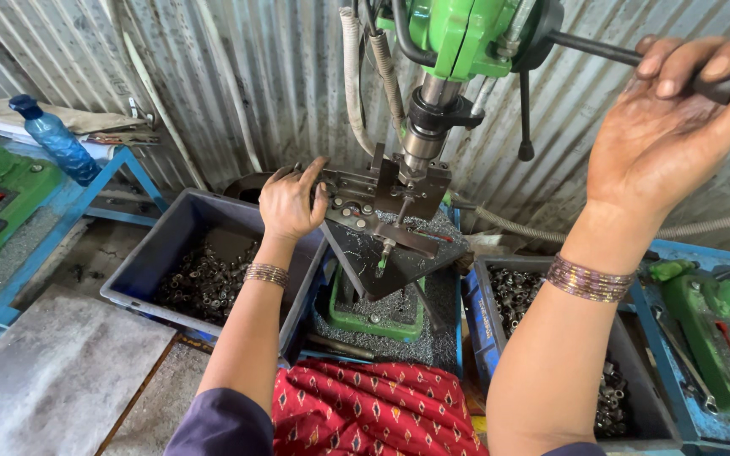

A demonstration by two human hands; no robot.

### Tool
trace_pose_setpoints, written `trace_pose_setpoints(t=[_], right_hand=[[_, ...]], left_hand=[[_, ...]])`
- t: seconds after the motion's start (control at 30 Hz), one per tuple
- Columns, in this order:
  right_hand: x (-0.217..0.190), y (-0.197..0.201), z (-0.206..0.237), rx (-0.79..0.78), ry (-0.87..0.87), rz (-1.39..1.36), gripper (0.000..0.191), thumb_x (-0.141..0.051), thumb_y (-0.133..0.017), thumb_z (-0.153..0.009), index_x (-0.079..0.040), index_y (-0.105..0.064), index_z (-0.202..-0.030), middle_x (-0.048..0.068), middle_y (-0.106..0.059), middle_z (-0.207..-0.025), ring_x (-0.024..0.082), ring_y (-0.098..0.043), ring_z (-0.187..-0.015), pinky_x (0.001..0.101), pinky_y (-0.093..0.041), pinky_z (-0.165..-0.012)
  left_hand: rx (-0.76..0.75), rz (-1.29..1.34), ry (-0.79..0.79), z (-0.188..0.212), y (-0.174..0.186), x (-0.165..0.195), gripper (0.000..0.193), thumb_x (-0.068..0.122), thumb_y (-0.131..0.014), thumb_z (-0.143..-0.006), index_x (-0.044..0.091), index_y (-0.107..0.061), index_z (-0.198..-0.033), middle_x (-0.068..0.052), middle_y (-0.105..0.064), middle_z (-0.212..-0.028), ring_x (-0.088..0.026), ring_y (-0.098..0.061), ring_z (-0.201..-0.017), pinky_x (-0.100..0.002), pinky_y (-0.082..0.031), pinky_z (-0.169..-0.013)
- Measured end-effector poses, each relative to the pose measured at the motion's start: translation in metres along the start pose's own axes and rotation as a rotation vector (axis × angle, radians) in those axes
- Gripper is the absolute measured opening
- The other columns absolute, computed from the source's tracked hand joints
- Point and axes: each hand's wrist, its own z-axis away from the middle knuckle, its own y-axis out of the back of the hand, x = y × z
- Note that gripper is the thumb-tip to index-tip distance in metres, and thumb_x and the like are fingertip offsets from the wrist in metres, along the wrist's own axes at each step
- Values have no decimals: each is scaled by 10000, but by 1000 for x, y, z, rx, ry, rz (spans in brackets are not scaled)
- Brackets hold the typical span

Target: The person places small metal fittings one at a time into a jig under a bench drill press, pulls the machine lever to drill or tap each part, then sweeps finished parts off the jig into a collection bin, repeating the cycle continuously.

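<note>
Looking down from the head view, a green drill press (466, 34) is seen at twelve o'clock, its spindle (422, 139) hanging directly over a metal jig (373, 198), so that a part clamped there is met squarely by the tool. The left hand (291, 203) is laid on the jig's left edge, at nine o'clock from the spindle, fingers curled over the metal, apparently to steady it; whether a small part is pinched beneath them cannot be told. The right hand (669, 127) is raised at two o'clock, fingers wrapped around the black feed lever (610, 52), a placement suited to pulling the spindle down.

Two grey bins are counted: one bin (162, 245) at eight o'clock and a second bin (487, 333) at four o'clock, each holding many small metal rings, too many to count. One blue bottle (57, 139) stands at ten o'clock. Bangles are worn on both wrists.
</note>
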Motion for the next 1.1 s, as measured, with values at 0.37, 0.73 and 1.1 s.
trace_pose_setpoints(t=[0.37,0.73,1.1], right_hand=[[-1,-5,6,21,19,18,469,-412,-529,-1200,-96,-391,-882,53,-384,-743,192,-373,-702,351,-406,-853],[9,-9,43,147,76,108,478,-424,-526,-1197,-97,-388,-877,62,-398,-740,200,-384,-704,362,-425,-890],[32,95,-82,69,-83,-19,338,-300,-487,-1164,-60,-441,-931,43,-303,-709,197,-304,-648,383,-367,-753]], left_hand=[[16,-2,-7,0,-2,-1,451,251,-594,-879,129,-684,-1304,-161,-702,-752,-363,-711,-856,-470,-534,-972],[-50,18,24,-5,7,6,447,317,-607,-929,131,-674,-1330,-167,-695,-771,-363,-695,-811,-472,-544,-965],[-229,-61,529,33,59,55,752,519,-612,-914,44,-455,-1475,-266,-469,-1498,-462,-512,-1284,-507,-522,-930]])
